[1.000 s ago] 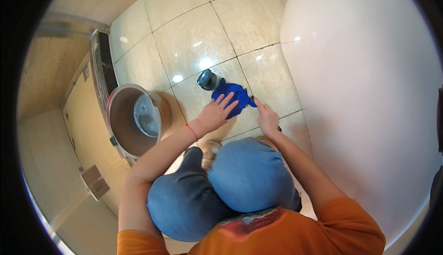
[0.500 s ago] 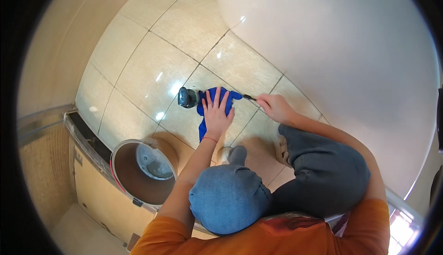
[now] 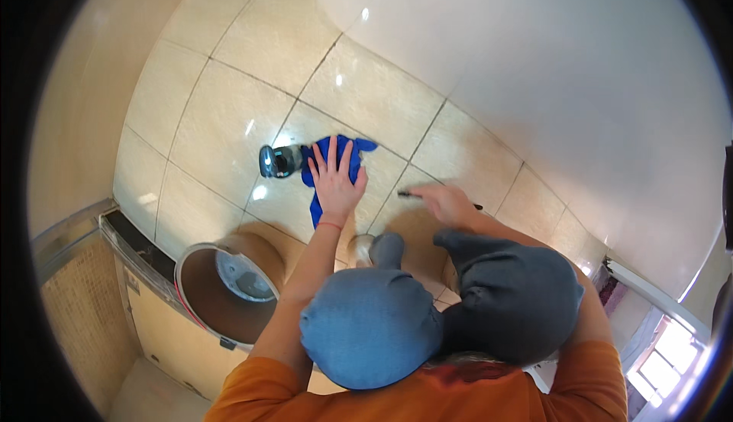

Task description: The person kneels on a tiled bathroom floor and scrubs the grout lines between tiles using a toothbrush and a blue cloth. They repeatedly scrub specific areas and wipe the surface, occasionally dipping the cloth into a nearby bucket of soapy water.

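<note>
A crumpled blue cloth [image 3: 353, 164] lies on the tiled floor. My left hand [image 3: 336, 189] rests flat on it with the fingers spread. Beside the cloth's left edge is a dark, glossy, rounded object [image 3: 280, 161] whose kind I cannot make out. To the right, my right hand [image 3: 449, 205] is closed round a slim black tool [image 3: 405, 194]. One end of the tool sticks out by the fingertips and the other on the far side of the hand; its kind is unclear. The tool is apart from the cloth.
A bucket [image 3: 200, 252] with greyish liquid or a pale inner part stands left of my left forearm. The light tiled floor [image 3: 252, 40] runs between a beige wall [image 3: 84, 101] and a large pale, smooth surface [image 3: 534, 55]. My bent knees [image 3: 372, 326] are close below my hands.
My right hand has drawn back from the cloth toward my knee, with the black tool turned in it. My left hand stays flat on the cloth. The whole view has shifted slightly.
</note>
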### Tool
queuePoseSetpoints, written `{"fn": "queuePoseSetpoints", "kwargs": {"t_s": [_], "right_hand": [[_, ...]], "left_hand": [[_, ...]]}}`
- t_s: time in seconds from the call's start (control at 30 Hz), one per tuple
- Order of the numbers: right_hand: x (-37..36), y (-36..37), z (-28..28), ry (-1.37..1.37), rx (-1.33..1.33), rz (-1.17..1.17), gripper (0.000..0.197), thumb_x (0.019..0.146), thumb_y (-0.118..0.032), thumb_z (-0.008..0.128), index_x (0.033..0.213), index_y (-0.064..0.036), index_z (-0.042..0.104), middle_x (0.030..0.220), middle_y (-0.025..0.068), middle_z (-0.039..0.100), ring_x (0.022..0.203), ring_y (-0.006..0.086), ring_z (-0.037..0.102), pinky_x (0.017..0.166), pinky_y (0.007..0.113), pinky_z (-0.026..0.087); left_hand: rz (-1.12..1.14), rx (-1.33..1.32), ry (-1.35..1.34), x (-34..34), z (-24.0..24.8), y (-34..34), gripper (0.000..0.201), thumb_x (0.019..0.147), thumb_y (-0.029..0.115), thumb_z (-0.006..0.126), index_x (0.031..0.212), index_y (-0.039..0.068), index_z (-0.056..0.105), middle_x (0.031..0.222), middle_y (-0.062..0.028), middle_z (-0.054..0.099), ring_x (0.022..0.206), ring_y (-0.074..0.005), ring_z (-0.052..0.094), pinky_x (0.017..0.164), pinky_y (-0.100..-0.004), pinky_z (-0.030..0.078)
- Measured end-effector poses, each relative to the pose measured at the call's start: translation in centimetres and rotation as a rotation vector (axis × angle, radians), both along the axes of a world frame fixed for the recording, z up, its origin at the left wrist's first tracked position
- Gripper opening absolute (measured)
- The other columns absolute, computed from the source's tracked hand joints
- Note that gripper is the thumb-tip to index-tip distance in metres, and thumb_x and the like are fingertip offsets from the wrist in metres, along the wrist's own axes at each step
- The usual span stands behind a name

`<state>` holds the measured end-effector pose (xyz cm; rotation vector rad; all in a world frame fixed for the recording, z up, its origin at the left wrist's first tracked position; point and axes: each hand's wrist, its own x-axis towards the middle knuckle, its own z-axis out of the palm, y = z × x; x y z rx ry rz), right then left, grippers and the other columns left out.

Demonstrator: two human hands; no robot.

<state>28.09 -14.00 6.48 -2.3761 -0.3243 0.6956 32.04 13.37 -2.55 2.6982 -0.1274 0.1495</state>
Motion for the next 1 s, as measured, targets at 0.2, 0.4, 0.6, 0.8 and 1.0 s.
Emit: {"fn": "queuePoseSetpoints", "kwargs": {"t_s": [0.2, 0.4, 0.6, 0.8, 1.0], "right_hand": [[2.6, -1.3, -4.6, -0.441, -0.048, 0.028, 0.054, 0.086, 0.006, 0.054, 0.13, -0.0211, 0.07, 0.084, 0.0071, 0.067, 0.075, 0.0294, 0.067, 0.066, 0.04, 0.054], [5.0, 2.3, -7.3, -0.443, -0.163, 0.003, 0.058, 0.083, 0.006, 0.056, 0.131, -0.024, 0.07, 0.08, 0.007, 0.063, 0.072, 0.0285, 0.066, 0.063, 0.04, 0.054], [2.5, 0.3, -8.3, -0.492, -0.009, -0.028, 0.056, 0.082, 0.007, 0.061, 0.128, -0.0216, 0.073, 0.077, 0.0095, 0.062, 0.067, 0.0307, 0.063, 0.06, 0.042, 0.052], [5.6, 2.7, -8.3, -0.467, -0.045, -0.082, 0.057, 0.081, 0.007, 0.059, 0.127, -0.0222, 0.073, 0.075, 0.008, 0.063, 0.067, 0.0283, 0.064, 0.061, 0.041, 0.052], [2.9, 0.5, -7.9, -0.444, -0.012, -0.05, 0.049, 0.085, 0.008, 0.06, 0.126, -0.014, 0.073, 0.076, 0.015, 0.065, 0.069, 0.0349, 0.065, 0.062, 0.044, 0.052]], "left_hand": [[-0.008, -0.062, -0.026, -0.4, 0.1, 0.8, 0.053, 0.087, 0.036, 0.07, 0.137, 0.021, 0.065, 0.161, -0.0108, 0.043, 0.148, -0.0496, 0.033, 0.121, -0.0647, 0.022], [-0.041, -0.128, -0.016, -2.8, 0.0, 0.1, 0.041, 0.082, 0.028, 0.076, 0.123, 0.025, 0.074, 0.156, -0.0079, 0.05, 0.149, -0.0454, 0.035, 0.12, -0.066, 0.019], [-0.026, -0.087, -0.054, -3.5, 0.1, 1.1, 0.037, 0.08, 0.027, 0.075, 0.117, 0.025, 0.075, 0.151, -0.0067, 0.054, 0.145, -0.0442, 0.041, 0.119, -0.0665, 0.023], [-0.041, -0.081, -0.035, -3.0, 0.2, 0.6, 0.037, 0.079, 0.025, 0.073, 0.116, 0.024, 0.076, 0.15, -0.0064, 0.055, 0.144, -0.0429, 0.043, 0.119, -0.0652, 0.024], [-0.026, -0.081, -0.041, -3.2, 0.4, 0.6, 0.035, 0.08, 0.024, 0.073, 0.114, 0.024, 0.076, 0.15, -0.0064, 0.056, 0.144, -0.0426, 0.043, 0.119, -0.0639, 0.026]]}}
